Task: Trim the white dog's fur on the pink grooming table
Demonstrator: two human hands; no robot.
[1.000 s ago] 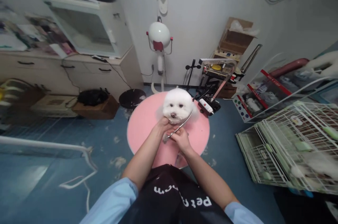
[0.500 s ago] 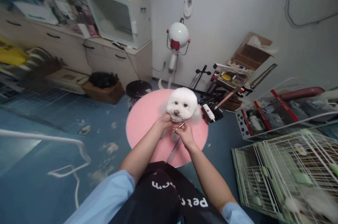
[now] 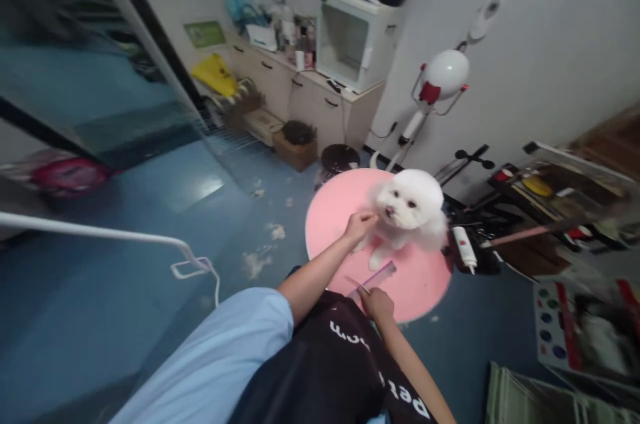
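A fluffy white dog (image 3: 417, 201) sits upright on a round pink table (image 3: 330, 201), its face turned towards me. My left hand (image 3: 361, 227) is at the side of its muzzle, with fingertips pinched together against the facial fur. My right hand (image 3: 379, 306) is lower, over the near edge of the table by my apron. It is closed around a pair of scissors (image 3: 356, 283), whose thin metal part points left; the rest is hidden by the fingers. A purple comb (image 3: 384, 273) lies on the table between the right hand and the dog's front paws.
A white-domed lamp (image 3: 445, 74) stands behind the table. To the right are a white bottle (image 3: 465, 249) and a cluttered cart (image 3: 545, 187). Drawer cabinets (image 3: 275, 71) line the back wall. A white tube rail (image 3: 100, 227) crosses the left side. Clumps of fur (image 3: 257, 263) lie on the floor.
My view has swung left. The right hand has drawn the scissors down from the dog's chin towards my apron. My left hand stays at the muzzle, and the comb is now plainly visible.
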